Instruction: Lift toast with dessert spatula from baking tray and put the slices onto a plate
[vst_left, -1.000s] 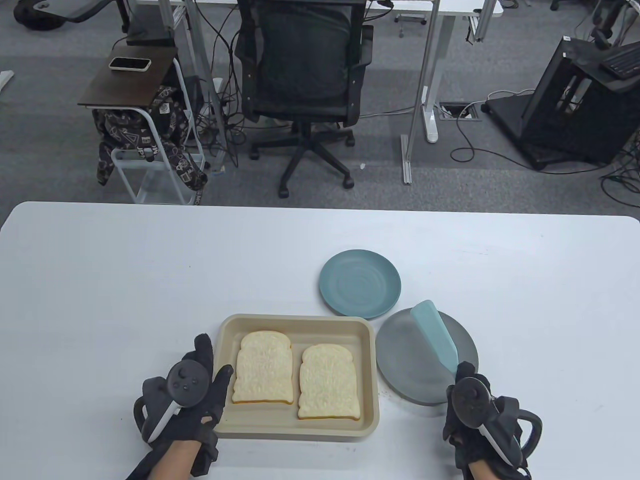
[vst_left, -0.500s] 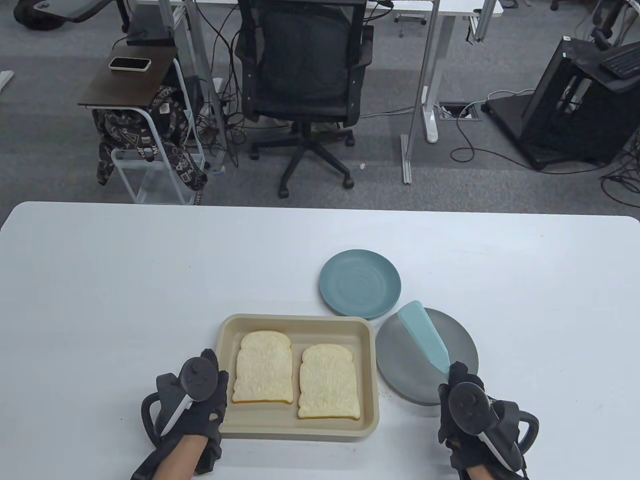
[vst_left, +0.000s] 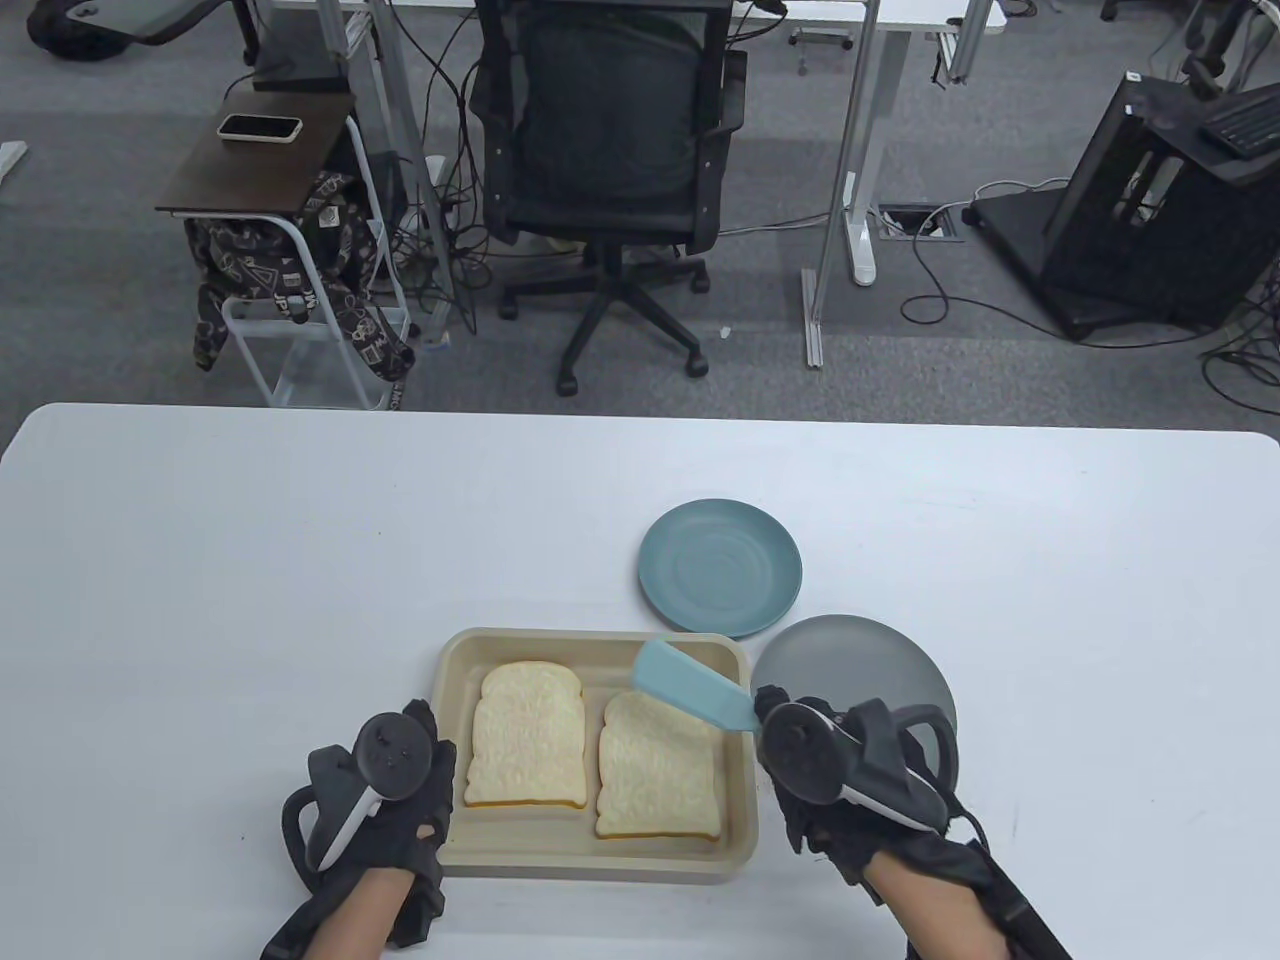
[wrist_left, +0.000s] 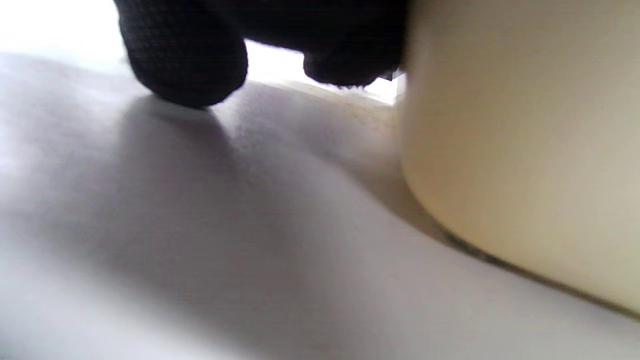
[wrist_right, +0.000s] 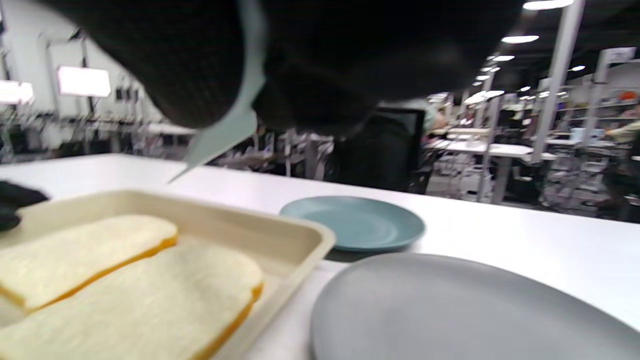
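Observation:
Two slices of toast lie side by side in the beige baking tray (vst_left: 590, 645), the left slice (vst_left: 527, 735) and the right slice (vst_left: 655, 765). My right hand (vst_left: 800, 760) grips the handle of the pale blue dessert spatula (vst_left: 690, 690), whose blade hangs over the tray's far right corner, above the right slice. In the right wrist view the spatula (wrist_right: 225, 130) points down-left over the tray (wrist_right: 280, 235). My left hand (vst_left: 405, 790) rests against the tray's left side. A grey plate (vst_left: 870, 660) sits right of the tray, a teal plate (vst_left: 720, 567) behind it.
The left wrist view shows only the tray's outer wall (wrist_left: 520, 150), gloved fingertips (wrist_left: 185, 65) and the white table (wrist_left: 200, 250). Beyond the table's far edge stand an office chair (vst_left: 610, 150) and a small side table (vst_left: 260, 150).
My right hand has swung the spatula left, from over the grey plate to over the tray's right corner. My left hand has settled against the tray's left side.

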